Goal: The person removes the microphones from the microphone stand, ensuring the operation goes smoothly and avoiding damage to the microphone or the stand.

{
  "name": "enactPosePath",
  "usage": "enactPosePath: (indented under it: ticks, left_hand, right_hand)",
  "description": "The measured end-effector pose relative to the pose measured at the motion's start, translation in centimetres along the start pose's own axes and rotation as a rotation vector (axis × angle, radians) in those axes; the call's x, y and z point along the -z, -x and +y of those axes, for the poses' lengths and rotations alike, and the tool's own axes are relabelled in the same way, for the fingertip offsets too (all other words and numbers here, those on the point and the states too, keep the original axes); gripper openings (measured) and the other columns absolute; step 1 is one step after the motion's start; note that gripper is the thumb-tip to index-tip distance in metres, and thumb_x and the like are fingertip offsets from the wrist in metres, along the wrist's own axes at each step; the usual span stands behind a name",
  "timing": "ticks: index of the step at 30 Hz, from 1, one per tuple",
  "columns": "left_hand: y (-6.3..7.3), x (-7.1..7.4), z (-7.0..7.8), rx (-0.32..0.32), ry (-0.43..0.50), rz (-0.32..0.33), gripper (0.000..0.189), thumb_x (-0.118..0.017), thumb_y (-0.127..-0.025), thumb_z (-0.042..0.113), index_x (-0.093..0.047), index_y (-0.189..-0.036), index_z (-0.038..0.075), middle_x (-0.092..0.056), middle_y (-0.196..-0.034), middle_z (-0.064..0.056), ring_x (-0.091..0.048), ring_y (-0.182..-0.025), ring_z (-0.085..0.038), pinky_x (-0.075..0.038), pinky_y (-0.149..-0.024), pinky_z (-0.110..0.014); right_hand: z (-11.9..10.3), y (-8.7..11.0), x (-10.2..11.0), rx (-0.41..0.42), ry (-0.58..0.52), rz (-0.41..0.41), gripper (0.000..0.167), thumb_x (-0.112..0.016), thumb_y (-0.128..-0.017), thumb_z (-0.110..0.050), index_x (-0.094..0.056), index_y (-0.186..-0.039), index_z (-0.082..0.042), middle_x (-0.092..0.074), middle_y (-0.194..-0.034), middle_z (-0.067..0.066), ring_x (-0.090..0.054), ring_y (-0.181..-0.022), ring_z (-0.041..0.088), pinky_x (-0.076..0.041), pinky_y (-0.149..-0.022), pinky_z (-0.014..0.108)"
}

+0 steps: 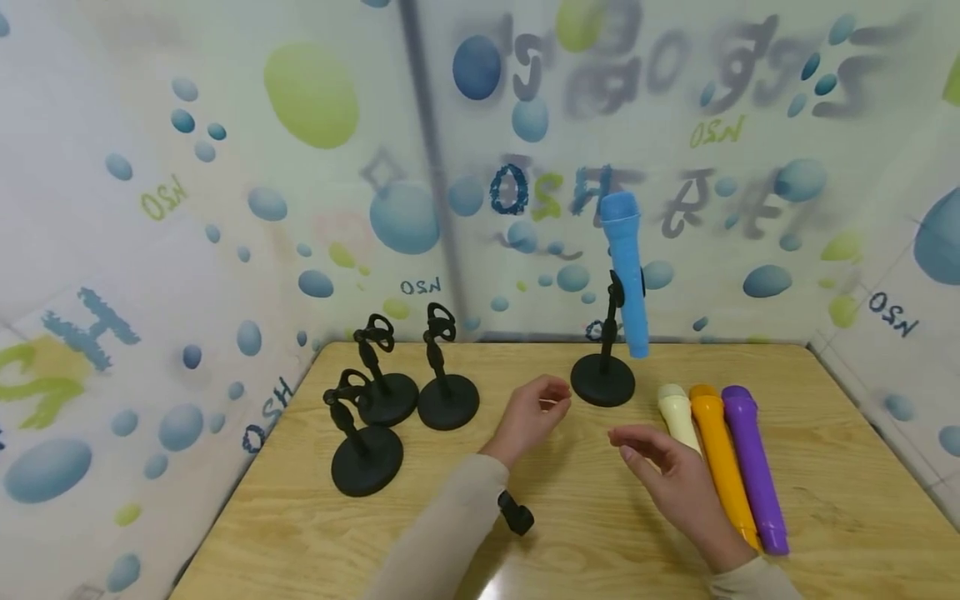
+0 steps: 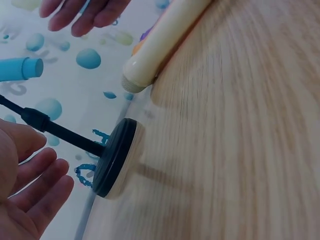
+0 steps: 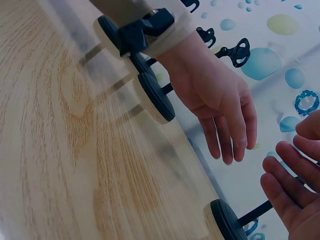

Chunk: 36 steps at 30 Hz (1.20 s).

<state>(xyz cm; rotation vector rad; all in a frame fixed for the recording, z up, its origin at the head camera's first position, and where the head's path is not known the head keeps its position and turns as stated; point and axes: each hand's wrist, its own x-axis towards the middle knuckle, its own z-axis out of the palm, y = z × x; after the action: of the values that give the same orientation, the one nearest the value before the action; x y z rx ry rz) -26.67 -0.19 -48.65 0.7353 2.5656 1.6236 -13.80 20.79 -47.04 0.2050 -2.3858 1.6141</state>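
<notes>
A blue microphone (image 1: 627, 275) sits tilted in the clip of a black desk stand (image 1: 603, 381), which stands upright at the back of the table. My left hand (image 1: 528, 417) hovers just left of that stand's base, fingers loosely bent and holding nothing. Lower and to the right, my right hand (image 1: 675, 483) is relaxed too, its palm turned inward and nothing in its grasp. It partly covers a cream microphone (image 1: 678, 417). Beside that one lie an orange microphone (image 1: 722, 458) and a purple microphone (image 1: 753, 467), side by side.
Three more black stands, with bare clips, are grouped on the left: a front one (image 1: 367, 461), a back one (image 1: 387, 400) and a right one (image 1: 448, 403). A patterned wall covering (image 1: 405, 275) rises behind the wooden table (image 1: 585, 542).
</notes>
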Motion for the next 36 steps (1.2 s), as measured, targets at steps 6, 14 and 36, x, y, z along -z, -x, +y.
enactPosePath:
  ticks: [6,14,36]
  left_hand:
    - [-1.7,-1.5,0.0,0.033,0.008,0.009,0.025,-0.07,-0.107,0.013,-0.071,-0.129,0.003,-0.077,-0.12,-0.007,-0.073,-0.112,-0.019,-0.06,-0.098,-0.031]
    - [-4.1,-2.5,0.1,0.05,0.03,0.043,0.027,-0.069,-0.107,0.014,-0.07,-0.131,0.002,-0.076,-0.123,-0.009,-0.072,-0.115,-0.022,-0.06,-0.102,-0.034]
    - [-8.3,-5.4,0.5,0.104,0.096,0.109,0.042,-0.072,-0.106,0.021,-0.064,-0.144,0.007,-0.073,-0.139,-0.011,-0.071,-0.127,-0.027,-0.059,-0.107,-0.04]
  right_hand:
    - [-0.1,0.3,0.0,0.028,-0.015,0.003,0.023,-0.066,-0.107,-0.004,-0.075,-0.128,-0.005,-0.079,-0.125,0.014,-0.07,-0.109,-0.005,-0.055,-0.093,0.01]
    - [-0.4,0.5,0.1,0.044,-0.024,0.002,0.023,-0.065,-0.107,-0.002,-0.074,-0.127,-0.004,-0.078,-0.125,0.014,-0.071,-0.109,-0.003,-0.055,-0.094,0.011]
    - [-0.7,1.0,-0.3,0.065,-0.063,-0.027,0.022,-0.065,-0.107,-0.002,-0.073,-0.127,-0.003,-0.077,-0.124,0.017,-0.071,-0.11,-0.001,-0.056,-0.095,0.013]
